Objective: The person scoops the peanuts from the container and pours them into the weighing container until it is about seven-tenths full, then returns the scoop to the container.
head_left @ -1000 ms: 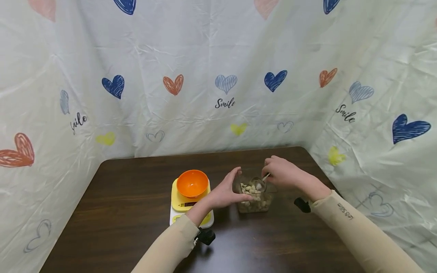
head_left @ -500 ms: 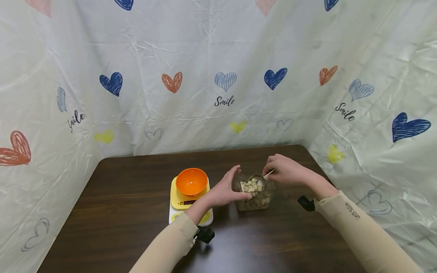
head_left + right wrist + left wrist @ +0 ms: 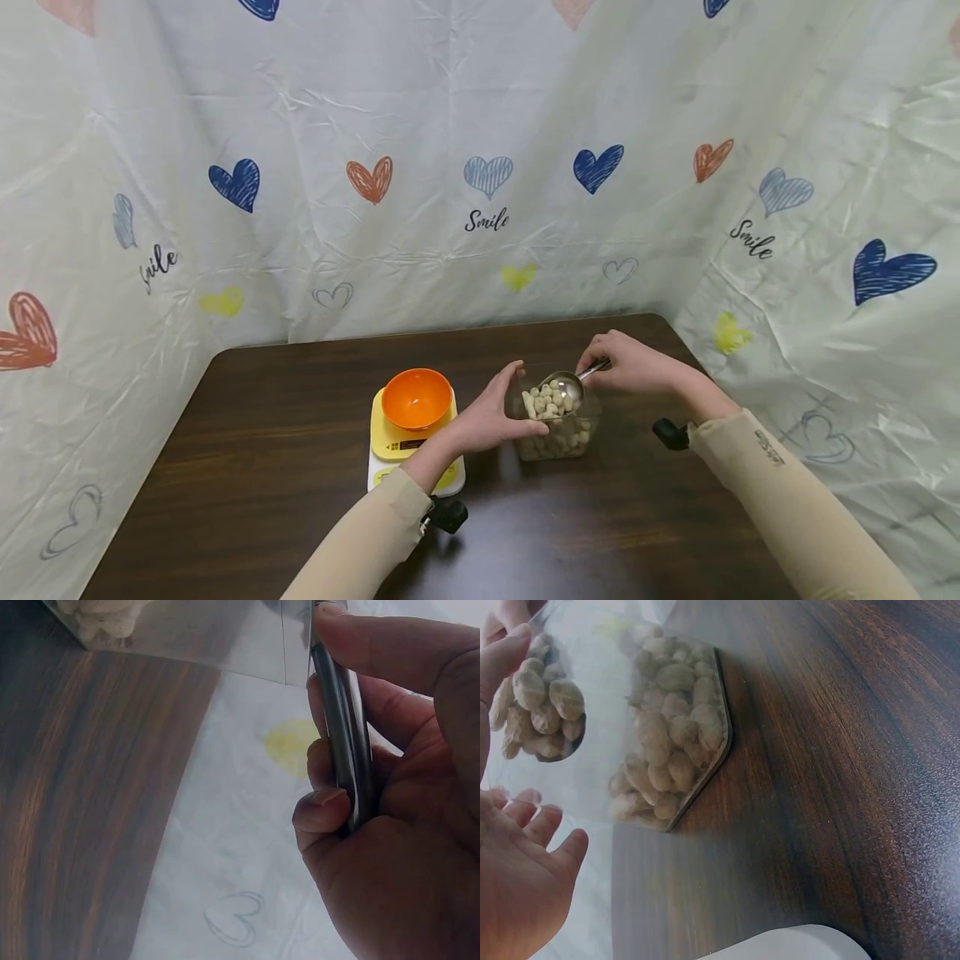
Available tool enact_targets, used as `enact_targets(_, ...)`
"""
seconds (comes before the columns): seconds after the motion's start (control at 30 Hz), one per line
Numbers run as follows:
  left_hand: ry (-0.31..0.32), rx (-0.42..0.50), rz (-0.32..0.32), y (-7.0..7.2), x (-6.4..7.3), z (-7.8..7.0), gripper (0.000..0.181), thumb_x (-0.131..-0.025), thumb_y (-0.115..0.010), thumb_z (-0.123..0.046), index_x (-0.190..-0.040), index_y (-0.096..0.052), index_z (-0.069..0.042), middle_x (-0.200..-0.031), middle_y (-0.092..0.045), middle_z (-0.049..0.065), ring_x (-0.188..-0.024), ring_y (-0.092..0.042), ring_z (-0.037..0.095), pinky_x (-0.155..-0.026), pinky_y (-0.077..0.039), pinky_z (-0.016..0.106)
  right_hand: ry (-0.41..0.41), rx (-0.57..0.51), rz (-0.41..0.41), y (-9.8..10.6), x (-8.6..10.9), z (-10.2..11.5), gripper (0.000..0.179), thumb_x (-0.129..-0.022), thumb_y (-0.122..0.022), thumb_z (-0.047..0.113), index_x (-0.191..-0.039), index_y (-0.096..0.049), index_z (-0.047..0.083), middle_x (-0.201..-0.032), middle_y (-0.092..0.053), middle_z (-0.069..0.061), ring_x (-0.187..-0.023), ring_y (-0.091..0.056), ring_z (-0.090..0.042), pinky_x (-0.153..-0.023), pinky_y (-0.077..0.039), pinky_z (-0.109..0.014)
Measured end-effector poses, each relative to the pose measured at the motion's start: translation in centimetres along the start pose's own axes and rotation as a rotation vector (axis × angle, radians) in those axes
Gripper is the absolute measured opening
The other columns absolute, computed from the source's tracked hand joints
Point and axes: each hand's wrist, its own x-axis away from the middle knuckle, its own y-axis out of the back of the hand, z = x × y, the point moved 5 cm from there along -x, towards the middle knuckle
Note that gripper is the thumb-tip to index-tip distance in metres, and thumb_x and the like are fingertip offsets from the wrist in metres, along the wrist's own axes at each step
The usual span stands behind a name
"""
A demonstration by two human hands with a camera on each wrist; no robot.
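A clear plastic container (image 3: pixel 592 412) of unshelled peanuts (image 3: pixel 671 727) stands on the table, right of centre. At its left side my left hand (image 3: pixel 489 418) holds it, thumb at the front and fingers toward the back. My right hand (image 3: pixel 628 363) grips the handle of a metal ladle (image 3: pixel 573 383) over the container's back right. Several peanuts lie heaped in the ladle's bowl, as the left wrist view shows near my thumb. The right wrist view shows fingers and thumb wrapped round the handle (image 3: pixel 346 742); the ladle's bowl is out of sight there.
Left of the container, an orange bowl (image 3: pixel 417 402) sits on a yellow and white kitchen scale (image 3: pixel 386 442). My left forearm crosses in front of the scale. The dark wooden table (image 3: pixel 285 433) meets a heart-printed sheet (image 3: pixel 427 283) at the back and sides.
My right hand has drawn the ladle up and tilted its handle, bringing its bowl out of the peanuts with several in it. My left hand stays on the container.
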Motion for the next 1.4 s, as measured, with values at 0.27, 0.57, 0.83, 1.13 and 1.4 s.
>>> enact_targets(0.27,0.012,-0.017,-0.006,0.2,0.2,0.2,0.111,-0.083,-0.080,-0.058,-0.165,-0.011,-0.029,-0.163,-0.029,-0.003,-0.149,-0.030,0.020,-0.116,-0.032,0.051,-0.004,-0.008,0.051,-0.1,-0.9,0.0,0.009,-0.097,-0.073,0.025,-0.106,-0.076,0.024,-0.107,-0.063,0.006,-0.108,-0.051,-0.021,-0.091,-0.043,-0.046)
enact_targets(0.57,0.023,-0.007,-0.015,0.0,0.1,0.3,0.110,-0.082,-0.081,-0.056,-0.164,-0.011,-0.033,-0.163,-0.029,-0.005,-0.150,-0.027,0.019,-0.116,-0.031,0.051,-0.039,-0.033,0.058,0.4,-0.8,-0.7,0.007,-0.097,-0.072,0.024,-0.103,-0.075,0.026,-0.108,-0.063,0.006,-0.106,-0.053,-0.018,-0.090,-0.045,-0.043)
enact_targets(0.83,0.022,-0.013,-0.009,-0.1,0.1,0.2,0.112,-0.081,-0.081,-0.058,-0.164,-0.011,-0.033,-0.163,-0.028,-0.005,-0.150,-0.028,0.018,-0.116,-0.031,0.051,-0.039,-0.050,0.041,1.2,-0.2,-1.1,0.007,-0.096,-0.074,0.026,-0.102,-0.076,0.024,-0.108,-0.064,0.004,-0.103,-0.056,-0.018,-0.089,-0.047,-0.042)
enact_targets(1.13,0.025,-0.021,-0.007,0.0,0.0,-0.1,0.112,-0.081,-0.082,-0.058,-0.164,-0.011,-0.032,-0.164,-0.028,-0.004,-0.150,-0.029,0.022,-0.116,-0.031,0.051,-0.052,-0.041,0.024,2.1,0.1,-1.0,0.007,-0.095,-0.075,0.029,-0.102,-0.076,0.026,-0.109,-0.065,0.006,-0.106,-0.052,-0.019,-0.090,-0.044,-0.043)
enact_targets(1.4,0.027,-0.038,-0.007,-0.1,-0.1,-0.3,0.112,-0.081,-0.082,-0.058,-0.164,-0.011,-0.032,-0.164,-0.028,-0.005,-0.149,-0.029,0.018,-0.115,-0.032,0.051,-0.066,-0.070,-0.005,2.8,0.6,-1.4,0.008,-0.094,-0.076,0.023,-0.102,-0.076,0.023,-0.107,-0.066,0.004,-0.105,-0.056,-0.019,-0.090,-0.047,-0.042)
